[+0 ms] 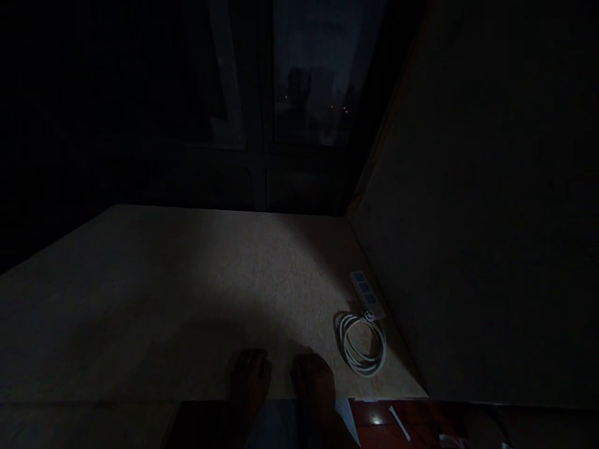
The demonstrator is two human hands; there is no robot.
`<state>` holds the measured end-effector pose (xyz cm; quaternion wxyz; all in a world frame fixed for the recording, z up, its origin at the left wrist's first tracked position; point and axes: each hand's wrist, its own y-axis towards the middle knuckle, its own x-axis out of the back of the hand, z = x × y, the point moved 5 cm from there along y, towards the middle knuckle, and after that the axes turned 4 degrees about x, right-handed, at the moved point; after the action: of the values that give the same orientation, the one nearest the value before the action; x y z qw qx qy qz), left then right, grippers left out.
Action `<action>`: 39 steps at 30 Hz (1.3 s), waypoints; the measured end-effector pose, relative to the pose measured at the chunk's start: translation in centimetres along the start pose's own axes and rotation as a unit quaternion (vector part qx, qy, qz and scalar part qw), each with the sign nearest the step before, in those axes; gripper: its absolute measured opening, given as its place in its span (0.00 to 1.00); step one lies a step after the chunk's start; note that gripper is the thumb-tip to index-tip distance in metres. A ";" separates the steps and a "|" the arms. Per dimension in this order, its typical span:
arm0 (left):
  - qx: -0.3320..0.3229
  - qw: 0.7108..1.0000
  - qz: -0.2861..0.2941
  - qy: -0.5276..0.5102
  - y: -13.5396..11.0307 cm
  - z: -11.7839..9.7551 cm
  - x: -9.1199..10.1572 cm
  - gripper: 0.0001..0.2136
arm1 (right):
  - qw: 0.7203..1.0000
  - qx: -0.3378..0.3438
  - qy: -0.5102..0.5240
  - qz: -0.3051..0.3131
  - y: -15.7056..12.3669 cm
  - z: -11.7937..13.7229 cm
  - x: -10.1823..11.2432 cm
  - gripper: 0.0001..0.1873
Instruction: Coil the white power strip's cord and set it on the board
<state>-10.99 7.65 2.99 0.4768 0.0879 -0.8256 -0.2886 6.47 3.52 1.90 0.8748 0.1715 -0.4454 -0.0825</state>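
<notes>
The scene is very dark. My left hand [250, 377] and my right hand [312, 377] rest side by side on the near edge of a pale table top [187, 280], a small gap between them. Both show their backs, with the fingers seemingly curled in, and nothing is visible in either. A white power strip [365, 293] lies to the right near the wall. Its white cable [362, 344] is coiled in a loop just right of my right hand, not touching it.
A large flat panel or wall [468, 249] rises along the table's right side. A dark window [318, 93] with faint city lights stands behind the table. Below the near edge, a reddish glossy surface [421, 424] holds a white sheet [347, 416] and a thin white stick [400, 424].
</notes>
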 end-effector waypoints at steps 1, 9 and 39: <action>0.000 1.000 -0.002 0.004 -0.2 0.2 -0.2 0.08 | 1.000 0.005 -0.002 0.000 -0.1 -0.1 -0.2 0.11; -0.014 1.000 0.008 0.006 -0.6 0.3 -0.5 0.10 | 1.000 0.013 -0.009 -0.005 -0.4 -0.5 -0.7 0.12; 0.053 0.996 0.064 -0.025 0.3 2.6 -1.3 0.12 | 0.994 0.023 -0.078 0.073 1.1 0.1 -0.7 0.03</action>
<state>-12.45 9.54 1.19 0.4681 0.0526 -0.8554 -0.2155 5.99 4.71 1.81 0.8368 0.1518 -0.5256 -0.0213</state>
